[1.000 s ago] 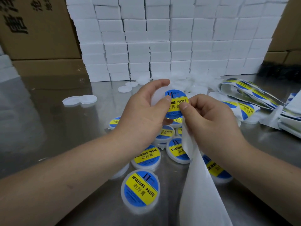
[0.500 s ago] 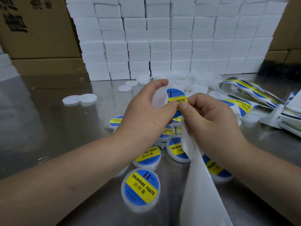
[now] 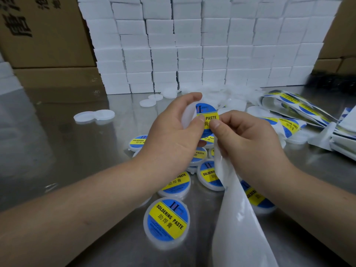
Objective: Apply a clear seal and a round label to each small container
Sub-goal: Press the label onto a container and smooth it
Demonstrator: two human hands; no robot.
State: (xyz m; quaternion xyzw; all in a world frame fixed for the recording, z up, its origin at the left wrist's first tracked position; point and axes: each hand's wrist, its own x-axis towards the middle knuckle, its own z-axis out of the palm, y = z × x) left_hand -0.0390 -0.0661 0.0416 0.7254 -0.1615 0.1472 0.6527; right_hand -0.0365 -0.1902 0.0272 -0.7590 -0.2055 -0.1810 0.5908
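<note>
Right now the left hand (image 3: 173, 135) is curled round a small white container (image 3: 187, 116), holding it up above the steel table (image 3: 77, 160), thumb pressing the round label (image 3: 207, 112) onto its face. The right hand (image 3: 248, 139) grips a white backing strip (image 3: 237, 218) that hangs down, its thumb tip on the label. Beneath lie labelled containers (image 3: 166, 221), with label sheets (image 3: 289, 125) off to the right.

On the table (image 3: 57, 160), labelled containers (image 3: 166, 221) lie in front, loose lids (image 3: 94, 116) to the left, label sheets (image 3: 289, 126) to the right. Stacked boxes (image 3: 192, 45) stand behind them, with cardboard cartons (image 3: 48, 35) at the back left.
</note>
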